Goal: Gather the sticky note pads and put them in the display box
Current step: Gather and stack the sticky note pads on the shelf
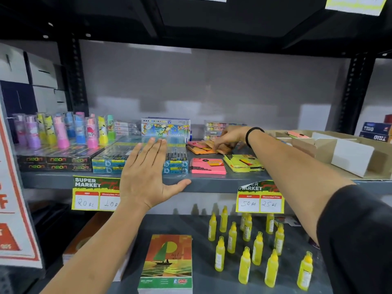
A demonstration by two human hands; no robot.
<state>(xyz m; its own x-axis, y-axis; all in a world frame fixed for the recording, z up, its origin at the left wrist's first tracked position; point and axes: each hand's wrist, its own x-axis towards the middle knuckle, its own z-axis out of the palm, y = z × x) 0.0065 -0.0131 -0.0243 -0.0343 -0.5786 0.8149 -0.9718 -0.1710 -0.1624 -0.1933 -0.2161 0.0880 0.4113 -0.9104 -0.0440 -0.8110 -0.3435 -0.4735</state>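
Note:
Sticky note pads lie on the grey middle shelf [212, 183]. A pink pad [206, 166] and a yellow pad [244, 163] sit near the front edge. Behind them is a loose pile of orange and pink pads [200, 147]. My right hand [230, 136] reaches over that pile, fingers curled down onto the orange pads; whether it has a firm grip is unclear. My left hand [146, 177] is held flat and spread in front of the shelf edge, holding nothing. The cardboard display box [322, 145] with white dividers stands to the right on the same shelf.
Blue pen packs [176, 164], black neon boxes [55, 163], an oil pastel box [165, 128] and colourful tubes [61, 130] fill the shelf's left. Price tags [259, 198] hang from its edge. Yellow glue bottles [244, 247] and a notebook [167, 264] sit on the lower shelf.

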